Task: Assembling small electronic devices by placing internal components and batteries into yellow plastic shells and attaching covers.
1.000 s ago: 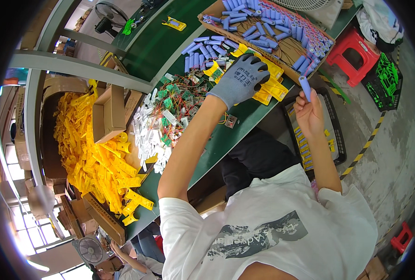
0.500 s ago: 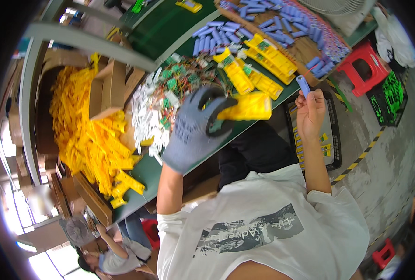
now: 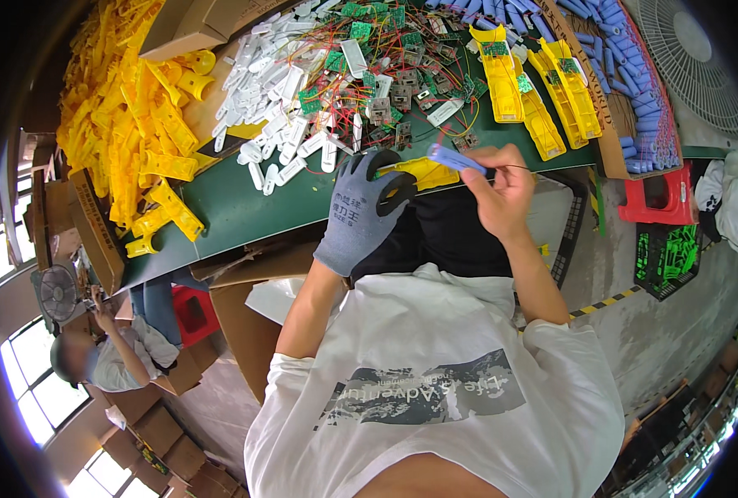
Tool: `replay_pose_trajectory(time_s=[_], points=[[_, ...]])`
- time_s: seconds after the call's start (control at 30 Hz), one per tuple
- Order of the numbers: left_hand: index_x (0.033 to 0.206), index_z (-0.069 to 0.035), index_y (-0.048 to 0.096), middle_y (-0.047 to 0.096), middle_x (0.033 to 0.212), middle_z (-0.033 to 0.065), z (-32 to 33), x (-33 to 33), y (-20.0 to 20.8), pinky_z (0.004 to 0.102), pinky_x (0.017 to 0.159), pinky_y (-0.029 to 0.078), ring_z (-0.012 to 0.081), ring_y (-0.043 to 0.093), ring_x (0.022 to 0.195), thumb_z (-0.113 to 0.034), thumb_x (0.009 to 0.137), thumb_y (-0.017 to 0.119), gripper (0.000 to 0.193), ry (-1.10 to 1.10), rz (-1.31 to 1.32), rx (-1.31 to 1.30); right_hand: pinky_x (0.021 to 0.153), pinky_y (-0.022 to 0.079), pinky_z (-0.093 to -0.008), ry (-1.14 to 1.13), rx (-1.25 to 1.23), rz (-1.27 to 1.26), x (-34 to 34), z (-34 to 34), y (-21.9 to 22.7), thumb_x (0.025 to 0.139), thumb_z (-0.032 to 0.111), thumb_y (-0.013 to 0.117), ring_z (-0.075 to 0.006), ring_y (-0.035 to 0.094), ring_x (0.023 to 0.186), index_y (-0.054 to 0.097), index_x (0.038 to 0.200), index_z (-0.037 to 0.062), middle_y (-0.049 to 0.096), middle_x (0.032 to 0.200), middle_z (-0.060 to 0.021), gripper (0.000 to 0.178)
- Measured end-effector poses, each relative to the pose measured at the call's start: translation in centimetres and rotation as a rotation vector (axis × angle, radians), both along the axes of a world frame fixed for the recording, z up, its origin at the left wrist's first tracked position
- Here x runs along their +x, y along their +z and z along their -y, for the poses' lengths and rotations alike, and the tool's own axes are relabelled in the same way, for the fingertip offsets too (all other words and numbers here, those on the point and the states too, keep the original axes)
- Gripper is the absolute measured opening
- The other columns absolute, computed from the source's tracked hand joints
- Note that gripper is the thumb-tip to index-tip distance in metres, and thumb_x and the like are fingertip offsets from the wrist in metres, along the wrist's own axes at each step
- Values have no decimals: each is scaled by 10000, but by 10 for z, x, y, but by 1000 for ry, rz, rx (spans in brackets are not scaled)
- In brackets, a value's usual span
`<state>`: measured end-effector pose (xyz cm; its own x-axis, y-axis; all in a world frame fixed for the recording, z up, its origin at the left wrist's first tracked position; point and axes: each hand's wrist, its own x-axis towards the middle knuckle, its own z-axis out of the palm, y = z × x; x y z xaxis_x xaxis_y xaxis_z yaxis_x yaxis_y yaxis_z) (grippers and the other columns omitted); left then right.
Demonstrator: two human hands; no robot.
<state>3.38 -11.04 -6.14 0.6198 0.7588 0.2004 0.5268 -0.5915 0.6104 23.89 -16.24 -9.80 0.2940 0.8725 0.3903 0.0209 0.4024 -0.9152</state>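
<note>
My left hand (image 3: 360, 212), in a grey glove with black fingertips, grips a yellow plastic shell (image 3: 428, 173) at the table's near edge. Bare, my right hand (image 3: 501, 189) pinches a blue-purple cylindrical battery cell (image 3: 450, 158) just above the shell's right end. A thin dark wire runs by the right fingers. Beyond the hands, several yellow shells with green circuit boards (image 3: 498, 79) lie on the green table (image 3: 257, 228). Left of them spreads a tangle of wired circuit boards (image 3: 394, 91). The inside of the held shell is largely hidden by the glove and cell.
White plastic pieces (image 3: 290, 108) and a large heap of yellow shells (image 3: 124, 116) cover the table's left. A cardboard box of battery cells (image 3: 647, 108) stands right, near a fan (image 3: 692, 50). A red stool (image 3: 659, 199) and black crate (image 3: 667, 257) are on the floor. Another person sits far left.
My right hand has brought the cell from out at the right in to the yellow shell. The shell is now lower, nearer my body. The whole view has turned.
</note>
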Motion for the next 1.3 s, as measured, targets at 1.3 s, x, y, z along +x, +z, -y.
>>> replay_pose_trajectory(time_s=[1.3], points=[[894,-74,595,597,1105,106,-9,-40,-2,444,946,396,346,529,1037,-20,638,713,287,9,167,47,695,503,-322,271,70,796,-20,-35,23,692,55,765,-212,628,813,686,895,70,668,872,-26,218]])
